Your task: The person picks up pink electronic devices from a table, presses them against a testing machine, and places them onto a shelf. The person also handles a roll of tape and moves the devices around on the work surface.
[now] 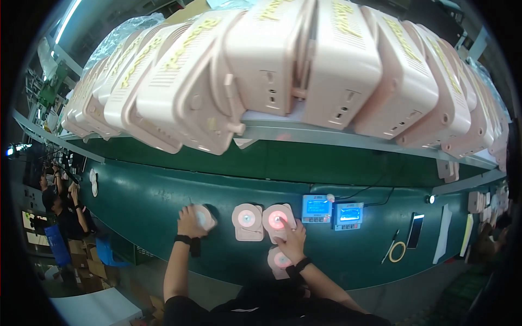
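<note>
My left hand [191,221] is closed around the left side of a small pale pink turntable-shaped device [210,218] on the green table; its fingers partly cover the round disc. My right hand [292,242] rests on a similar device [272,227] whose disc glows red. Its index finger touches the disc's centre, the thumb lies near the lower edge, and the other fingers are apart along the right side. Between the hands sits another device [240,233] with a pale bluish disc. A further one [275,266], glowing pink, lies partly under my right wrist.
Two blue meters with lit screens [316,208] stand right of the devices, cables trailing behind. Farther right lie a pen [390,247], a yellow ring [397,252] and a phone-like black slab [416,231]. Overhead, a shelf [326,135] carries several large pink casings [342,70]. Another person [70,212] is at far left.
</note>
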